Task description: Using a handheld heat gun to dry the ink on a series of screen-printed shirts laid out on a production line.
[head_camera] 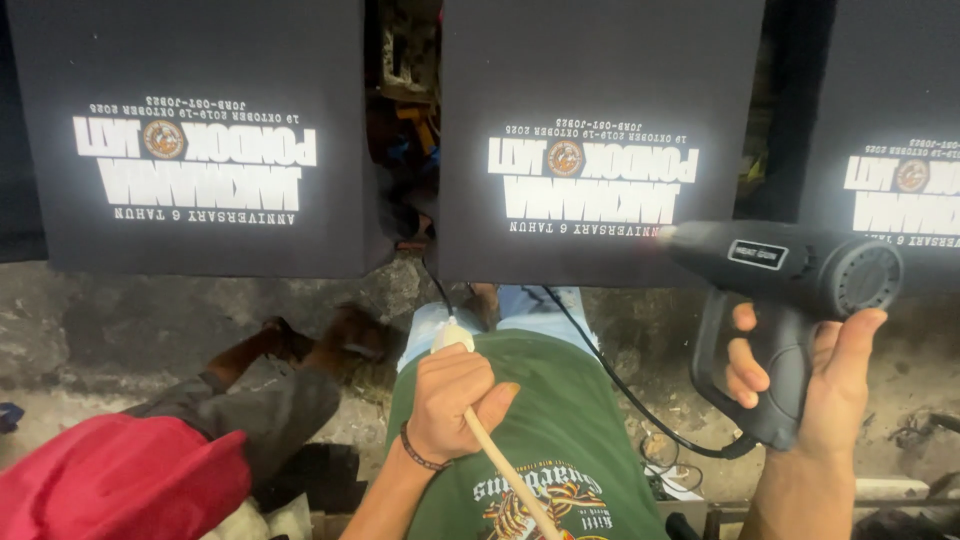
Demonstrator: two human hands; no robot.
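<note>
Heat gun [790,290] raised in the right hand [815,385] toward the middle dark printed shirt [600,140].
Left hand [450,400] fisted around a wooden stick [505,470], its pale tip half hidden; third shirt [895,140] cut off at right.

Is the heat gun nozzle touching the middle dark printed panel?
Cannot tell. In the head view the heat gun nozzle overlaps the middle panel's lower right edge; one view shows neither contact nor gap.

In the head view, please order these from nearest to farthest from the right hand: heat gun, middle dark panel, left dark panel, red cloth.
1. Heat gun, held in the right hand.
2. Middle dark panel, just left of the gun's nozzle.
3. Left dark panel, upper left.
4. Red cloth, lower left corner.
</note>
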